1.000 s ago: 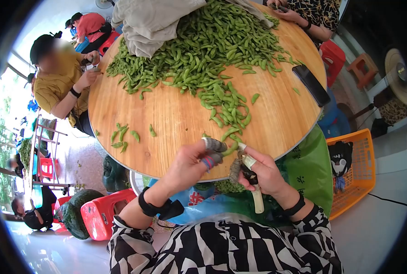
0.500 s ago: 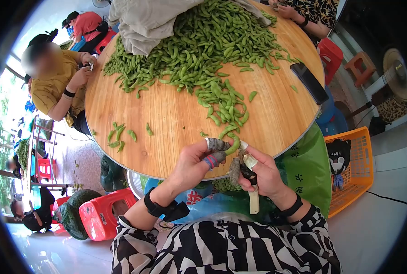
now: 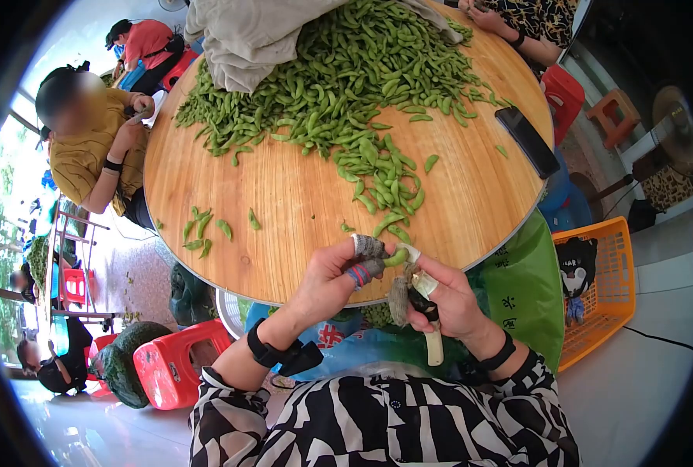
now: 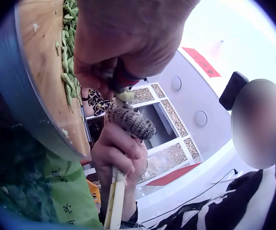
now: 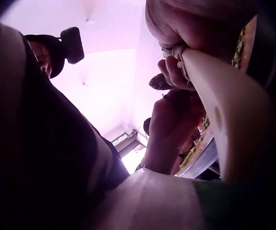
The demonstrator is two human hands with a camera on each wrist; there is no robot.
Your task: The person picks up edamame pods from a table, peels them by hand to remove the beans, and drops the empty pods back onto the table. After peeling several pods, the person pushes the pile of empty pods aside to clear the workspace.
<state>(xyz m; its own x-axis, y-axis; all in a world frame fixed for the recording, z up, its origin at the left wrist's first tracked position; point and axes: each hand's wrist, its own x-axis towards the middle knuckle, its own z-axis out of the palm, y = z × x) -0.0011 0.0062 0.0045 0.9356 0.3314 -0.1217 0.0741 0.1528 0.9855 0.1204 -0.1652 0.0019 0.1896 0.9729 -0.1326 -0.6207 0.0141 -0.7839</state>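
Note:
In the head view my left hand (image 3: 327, 272), with cloth wraps on its fingertips, pinches a green pod (image 3: 396, 258) at the table's near edge. My right hand (image 3: 449, 300) curls round a tool with a pale handle (image 3: 434, 346), its wrapped fingertips against the pod's other end. The tool's working end is hidden between the fingers. In the left wrist view the pale handle (image 4: 116, 201) hangs below the right fist (image 4: 118, 151), and a bit of the pod (image 4: 125, 96) shows between the hands. The right wrist view shows the handle (image 5: 219, 105) up close.
A large pod pile (image 3: 346, 86) covers the far side of the round table (image 3: 284, 206), partly under a grey cloth (image 3: 245, 43). Several loose pods (image 3: 204, 226) lie at left, a phone (image 3: 528, 142) at right. An orange basket (image 3: 622, 288) and a green bag (image 3: 529, 288) stand beside the table.
The pod between my hands has tilted and less of it shows, with my right fingertips now over its end. The seated person at left has shifted their hands and head.

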